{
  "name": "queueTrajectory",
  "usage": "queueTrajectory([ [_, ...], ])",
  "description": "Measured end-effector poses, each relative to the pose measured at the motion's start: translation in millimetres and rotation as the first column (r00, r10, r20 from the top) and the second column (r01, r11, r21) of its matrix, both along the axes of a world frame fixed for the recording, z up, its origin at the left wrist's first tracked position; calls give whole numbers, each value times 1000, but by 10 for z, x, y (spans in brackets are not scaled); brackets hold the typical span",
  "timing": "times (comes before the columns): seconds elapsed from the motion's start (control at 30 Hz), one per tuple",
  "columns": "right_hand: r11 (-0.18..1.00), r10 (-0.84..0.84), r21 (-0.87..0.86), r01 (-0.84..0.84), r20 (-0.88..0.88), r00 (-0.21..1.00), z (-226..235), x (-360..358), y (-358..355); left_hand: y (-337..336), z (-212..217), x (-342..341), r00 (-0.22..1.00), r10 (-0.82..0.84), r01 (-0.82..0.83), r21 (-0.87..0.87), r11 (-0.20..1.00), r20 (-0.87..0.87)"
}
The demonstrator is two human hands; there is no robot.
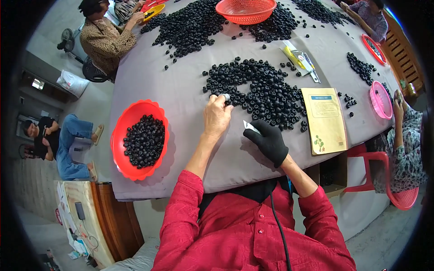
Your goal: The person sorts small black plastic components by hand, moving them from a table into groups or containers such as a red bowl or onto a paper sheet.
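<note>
My bare left hand (217, 115) is at the near left edge of a pile of small round black pieces (260, 88), several with a hole in the top. Its fingers are bent together, with a whitish grey patch at the tips; what they pinch is too small to make out. To its right, my right hand (268, 141) wears a black glove. It is closed on a small pale blade (251, 128) whose pointed end sticks out towards my left hand. At the left, a red scalloped bowl (116, 147) holds many of the same black pieces.
A yellow booklet (324, 119) lies right of the pile, with a packaged yellow-handled cutter (302, 61) beyond it. An orange-red basket (246, 17) stands among larger black heaps at the back. Other people work around the grey-covered table (181, 90); a pink basket (380, 100) is at right.
</note>
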State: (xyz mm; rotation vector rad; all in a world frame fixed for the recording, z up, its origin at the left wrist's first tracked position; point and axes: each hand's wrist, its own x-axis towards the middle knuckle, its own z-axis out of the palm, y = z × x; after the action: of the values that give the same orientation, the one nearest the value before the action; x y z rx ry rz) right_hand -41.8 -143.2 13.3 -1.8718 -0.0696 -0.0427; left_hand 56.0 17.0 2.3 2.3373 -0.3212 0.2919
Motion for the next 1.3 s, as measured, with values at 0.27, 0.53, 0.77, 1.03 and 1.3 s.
queueTrajectory([
  [0.27, 1000, 15, 2, -15, -27, 1000, 41, 9, -9, -96, -40, 94, 995, -36, 15, 207, 978, 97],
  [0.53, 995, -47, 82, 53, -73, 996, -61, 31, -65, -24, -20, -104, 982, -172, 112, -476, 872, -83],
  [0.77, 992, -98, 90, 88, 109, 989, -13, 29, -68, -144, 54, -508, 656, -680, -72, -924, 376, -328],
  [1.03, 970, -151, 182, 162, -73, 986, 40, 55, -33, -56, 14, -453, 600, -747, -10, -936, 352, -287],
  [1.3, 992, -16, -109, 59, 364, 931, 10, 59, -64, -81, -50, -431, 609, -733, -157, -952, 262, -302],
])
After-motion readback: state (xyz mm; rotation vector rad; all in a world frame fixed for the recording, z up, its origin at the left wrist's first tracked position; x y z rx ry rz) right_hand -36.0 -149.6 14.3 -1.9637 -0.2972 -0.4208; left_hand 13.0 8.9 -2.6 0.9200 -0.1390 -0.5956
